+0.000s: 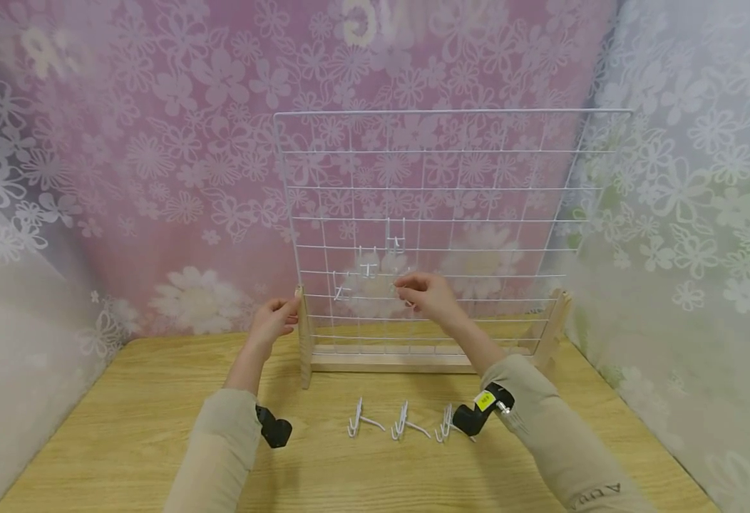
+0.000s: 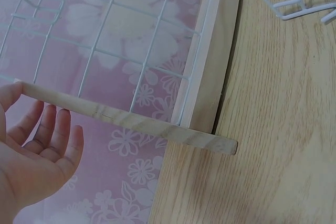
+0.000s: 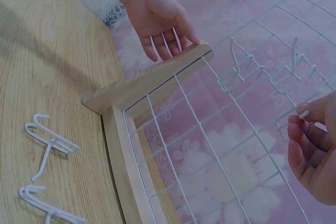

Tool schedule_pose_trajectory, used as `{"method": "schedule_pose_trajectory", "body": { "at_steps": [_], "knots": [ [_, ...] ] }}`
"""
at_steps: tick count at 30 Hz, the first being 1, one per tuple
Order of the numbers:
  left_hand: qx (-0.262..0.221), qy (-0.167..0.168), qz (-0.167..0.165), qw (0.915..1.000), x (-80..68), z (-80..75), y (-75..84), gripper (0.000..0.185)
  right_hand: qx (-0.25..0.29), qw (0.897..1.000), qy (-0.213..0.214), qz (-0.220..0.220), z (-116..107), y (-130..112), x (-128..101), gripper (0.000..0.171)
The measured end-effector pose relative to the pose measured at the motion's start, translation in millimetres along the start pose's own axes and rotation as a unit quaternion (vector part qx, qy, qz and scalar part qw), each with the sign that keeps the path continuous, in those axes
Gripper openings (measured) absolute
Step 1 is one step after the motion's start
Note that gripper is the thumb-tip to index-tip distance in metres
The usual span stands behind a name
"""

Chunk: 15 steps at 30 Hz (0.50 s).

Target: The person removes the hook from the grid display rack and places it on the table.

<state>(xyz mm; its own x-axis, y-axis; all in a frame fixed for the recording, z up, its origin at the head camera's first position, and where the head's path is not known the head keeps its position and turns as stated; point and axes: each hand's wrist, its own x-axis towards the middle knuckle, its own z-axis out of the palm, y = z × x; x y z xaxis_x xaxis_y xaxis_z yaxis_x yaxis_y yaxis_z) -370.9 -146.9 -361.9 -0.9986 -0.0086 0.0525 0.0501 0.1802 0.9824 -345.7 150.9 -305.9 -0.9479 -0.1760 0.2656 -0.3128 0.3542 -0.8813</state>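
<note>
Hooks dominate the scene: three white wire hooks [image 1: 366, 268] hang on the white wire grid panel [image 1: 452, 171], and three loose hooks [image 1: 407, 422] lie on the wooden table [image 1: 157, 427] in front of it. The right hand [image 1: 428, 296] pinches a fourth hook [image 3: 303, 115] against the grid. The left hand [image 1: 274, 318], fingers relaxed, touches the top of the panel's left wooden upright [image 1: 302, 342].

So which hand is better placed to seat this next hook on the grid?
Likely the right hand: its fingers already pinch a white hook at the wire grid. The left hand touches the wooden upright.
</note>
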Motion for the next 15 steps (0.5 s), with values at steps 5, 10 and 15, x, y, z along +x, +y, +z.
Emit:
{"method": "schedule_pose_trajectory", "body": {
  "at_steps": [5, 10, 15],
  "knots": [
    [0.000, -0.004, 0.001, 1.0000, 0.4, 0.2, 0.0, 0.042, -0.011, 1.000, -0.016, -0.024, -11.3, 4.8, -6.3, 0.021],
    [-0.008, -0.008, 0.003, 0.9999, 0.9, 0.2, -0.9, 0.043, -0.050, 0.998, -0.022, -0.037, -23.3, 9.3, -15.2, 0.019],
    [-0.014, -0.007, 0.000, 0.9999, 1.7, -0.9, -1.4, 0.042, -0.071, 0.995, -0.041, -0.063, -34.7, 16.7, -23.2, 0.015]
  ]
}}
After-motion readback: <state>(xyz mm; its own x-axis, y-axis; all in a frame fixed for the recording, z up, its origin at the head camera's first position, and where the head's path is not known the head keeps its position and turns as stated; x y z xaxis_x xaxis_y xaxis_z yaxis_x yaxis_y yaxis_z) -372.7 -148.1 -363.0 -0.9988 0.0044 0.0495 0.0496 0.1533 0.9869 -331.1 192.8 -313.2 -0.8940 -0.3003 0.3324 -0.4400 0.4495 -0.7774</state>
